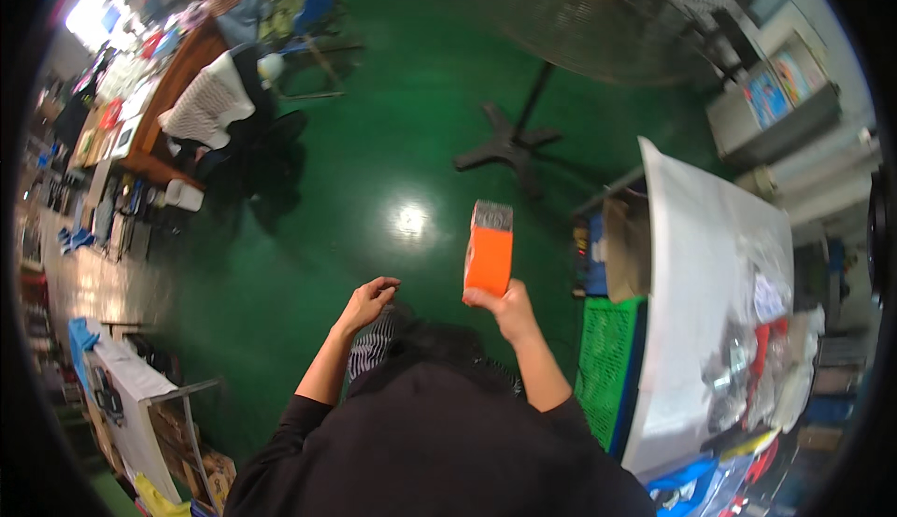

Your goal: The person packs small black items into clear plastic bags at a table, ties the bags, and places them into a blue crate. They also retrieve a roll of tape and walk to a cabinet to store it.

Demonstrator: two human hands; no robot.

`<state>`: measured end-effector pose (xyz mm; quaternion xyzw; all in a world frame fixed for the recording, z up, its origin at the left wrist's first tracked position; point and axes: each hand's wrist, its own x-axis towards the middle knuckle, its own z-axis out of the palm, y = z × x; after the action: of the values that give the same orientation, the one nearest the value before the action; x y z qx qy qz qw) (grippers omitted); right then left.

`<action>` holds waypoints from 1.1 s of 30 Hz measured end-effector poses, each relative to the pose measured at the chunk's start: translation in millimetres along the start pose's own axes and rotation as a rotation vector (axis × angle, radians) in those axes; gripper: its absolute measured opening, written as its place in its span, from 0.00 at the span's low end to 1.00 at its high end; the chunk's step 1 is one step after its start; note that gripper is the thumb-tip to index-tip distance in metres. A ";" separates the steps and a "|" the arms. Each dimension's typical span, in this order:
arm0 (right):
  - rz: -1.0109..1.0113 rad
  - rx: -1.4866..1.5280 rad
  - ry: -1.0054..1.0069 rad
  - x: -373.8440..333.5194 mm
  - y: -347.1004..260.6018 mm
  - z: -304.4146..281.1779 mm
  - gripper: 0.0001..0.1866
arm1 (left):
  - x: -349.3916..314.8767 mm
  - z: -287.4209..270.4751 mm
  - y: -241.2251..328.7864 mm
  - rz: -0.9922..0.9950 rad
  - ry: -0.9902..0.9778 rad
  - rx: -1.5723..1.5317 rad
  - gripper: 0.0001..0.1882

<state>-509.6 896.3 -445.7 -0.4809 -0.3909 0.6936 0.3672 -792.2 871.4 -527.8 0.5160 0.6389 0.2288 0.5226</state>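
My right hand [507, 308] grips the lower end of an orange box [490, 260] with a grey, patterned far end. The box is held out in front of me above the green floor, its long side pointing away. My thumb lies across its near edge, while the other fingers are mostly hidden behind it. To the left, my left hand [370, 302] hangs in the air near my leg, holding nothing, with its fingers loosely stretched and slightly bent.
On the right stands a white-topped table [691, 237] bearing clear plastic bags, beside a green perforated crate [607, 358]. Ahead is a round table on a dark pedestal base [509, 143]. A black chair [248, 115] and wooden desk [177, 78] stand left; a metal-framed table [140, 377] is lower left.
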 end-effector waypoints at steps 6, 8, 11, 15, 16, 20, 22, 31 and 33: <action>-0.174 0.763 -0.679 190.6 -71.3 133.6 0.15 | 57.9 -196.3 -17.2 -0.093 0.312 -0.135 0.13; -0.148 0.858 -0.792 246.2 -84.7 162.0 0.13 | 83.0 -239.9 12.4 -0.079 0.334 -0.282 0.14; -0.151 0.888 -0.830 339.0 -97.5 195.1 0.14 | 155.0 -304.1 53.8 0.016 0.275 -0.361 0.14; -0.176 0.909 -0.860 449.1 -126.9 221.5 0.14 | 267.4 -367.1 110.3 0.214 0.170 -0.422 0.14; -0.182 0.929 -0.877 481.5 -137.9 226.0 0.14 | 297.5 -385.6 127.3 0.243 0.155 -0.435 0.14; -0.184 1.039 -0.973 600.2 -184.7 235.9 0.14 | 409.3 -445.9 174.9 0.304 0.138 -0.492 0.14; -0.174 1.034 -0.967 656.8 -218.0 235.8 0.14 | 460.2 -468.8 197.9 0.332 0.135 -0.540 0.14; -0.370 1.057 -0.969 895.9 -322.9 199.5 0.15 | 741.2 -544.8 312.4 0.499 0.048 -0.546 0.14; -0.474 1.043 -0.978 950.3 -339.1 180.1 0.15 | 818.6 -556.0 349.5 0.651 -0.002 -0.456 0.17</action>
<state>-890.7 1847.5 -461.4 0.2152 -0.2235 0.8256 0.4712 -1083.3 1871.1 -396.6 0.5626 0.3741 0.5179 0.5247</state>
